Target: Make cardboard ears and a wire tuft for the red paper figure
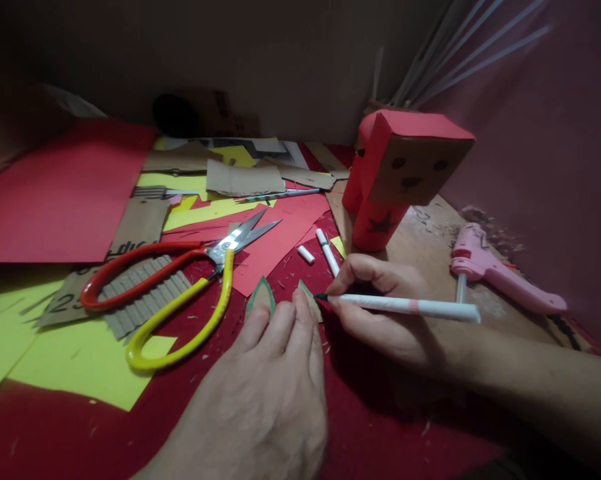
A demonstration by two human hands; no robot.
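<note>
Head view: the right hand (380,330) has its fingers closed round a white marker (445,311), dark tip at the edge of a small leaf-shaped piece (309,300) on the red cloth (80,440); the left hand (275,393) reaches over this piece, fingers close together, though I cannot tell whether they pinch or merely press; a green-edged piece (261,298) lies just beside; a slack hold could let the piece slip, skewing the line; overrunning the edge could ink cloth or fingers.
</note>
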